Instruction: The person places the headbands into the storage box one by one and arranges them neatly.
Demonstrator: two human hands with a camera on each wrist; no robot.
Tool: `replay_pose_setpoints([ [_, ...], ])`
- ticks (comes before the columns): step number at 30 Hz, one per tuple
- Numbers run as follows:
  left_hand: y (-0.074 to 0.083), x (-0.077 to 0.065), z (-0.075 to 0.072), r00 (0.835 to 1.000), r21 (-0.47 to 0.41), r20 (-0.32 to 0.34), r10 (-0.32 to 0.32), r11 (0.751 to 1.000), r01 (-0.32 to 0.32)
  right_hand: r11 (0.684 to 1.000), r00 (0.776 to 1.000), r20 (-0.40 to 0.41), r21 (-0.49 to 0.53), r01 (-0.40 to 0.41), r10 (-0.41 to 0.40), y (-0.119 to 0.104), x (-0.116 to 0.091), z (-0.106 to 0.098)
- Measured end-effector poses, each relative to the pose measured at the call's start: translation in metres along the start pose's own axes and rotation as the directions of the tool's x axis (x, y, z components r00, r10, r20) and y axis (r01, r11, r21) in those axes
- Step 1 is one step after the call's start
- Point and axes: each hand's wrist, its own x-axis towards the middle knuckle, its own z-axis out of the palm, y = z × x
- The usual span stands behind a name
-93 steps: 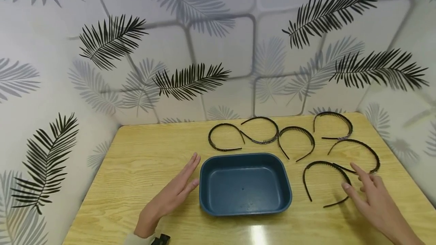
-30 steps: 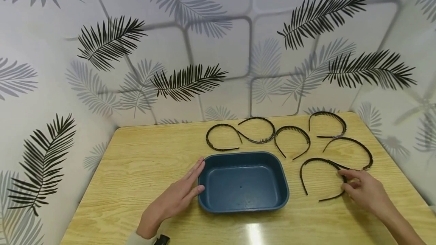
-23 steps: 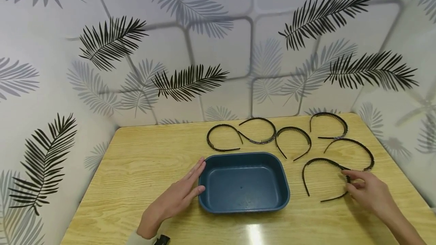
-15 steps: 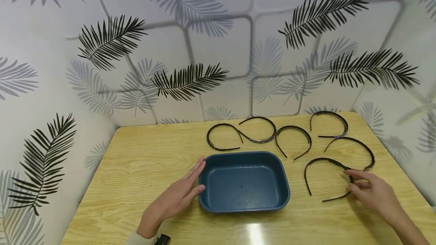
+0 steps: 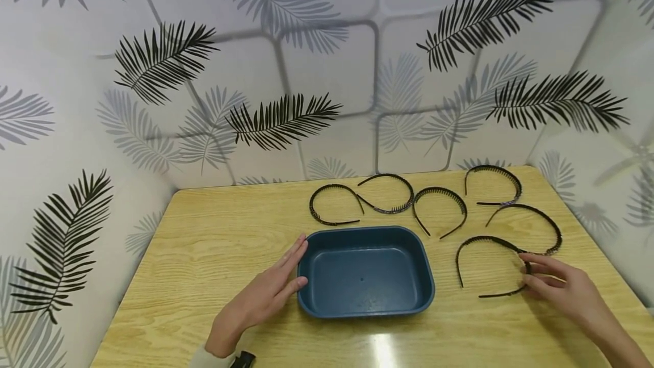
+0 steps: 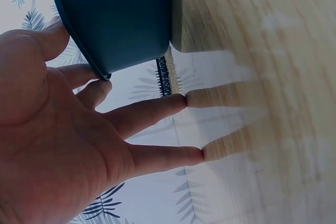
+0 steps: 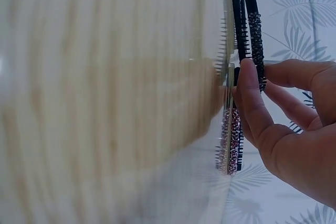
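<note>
A black toothed headband (image 5: pixel 503 295) lies at the right of the table, and my right hand (image 5: pixel 569 288) pinches its right side between thumb and fingers. In the right wrist view, dark glittering beads cover part of this headband (image 7: pixel 256 35). Just behind it, a second headband (image 5: pixel 558 233) lies close, touching or overlapping it. My left hand (image 5: pixel 260 300) rests with straight fingers against the left side of a blue rectangular tub (image 5: pixel 363 277). Seen from the left wrist, the thumb meets the tub's (image 6: pixel 115 19) rim and two fingertips touch the table.
Several more black headbands lie behind the tub: a left one (image 5: pixel 310 204), one beside it (image 5: pixel 411 189), a middle one (image 5: pixel 440 189) and one at the back right (image 5: pixel 519 184). A leaf-patterned wall (image 5: pixel 352 84) borders the wooden table (image 5: pixel 214 231).
My right hand came down from above the headband and took its right side; lately that headband has shifted slightly. My left hand moved in to touch the tub, whose inside looks the same.
</note>
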Motion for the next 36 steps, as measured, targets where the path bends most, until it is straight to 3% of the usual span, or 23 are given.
replay_pose_setpoints([
  [6,0.001,0.001,-0.001,1.000,-0.011,0.002,-0.006,1.000,0.006,0.993,1.000,0.024,0.118,-0.009,0.007,-0.004,-0.002,-0.005],
  [10,0.002,0.001,-0.001,1.000,-0.015,0.001,-0.008,1.000,0.008,0.972,0.999,0.037,0.234,-0.029,0.021,-0.006,-0.002,-0.007],
  [15,0.003,0.003,-0.003,1.000,-0.017,0.000,0.001,1.000,-0.001,0.951,1.000,0.015,0.308,-0.027,0.024,-0.009,-0.002,-0.007],
  [25,0.003,0.006,-0.007,1.000,-0.012,-0.007,0.008,1.000,-0.008,0.868,0.998,-0.021,0.493,0.062,-0.060,-0.015,-0.003,-0.006],
  [36,0.001,0.000,-0.001,1.000,-0.021,-0.002,-0.010,1.000,0.010,0.856,0.998,-0.025,0.513,0.063,-0.058,-0.020,-0.004,0.002],
])
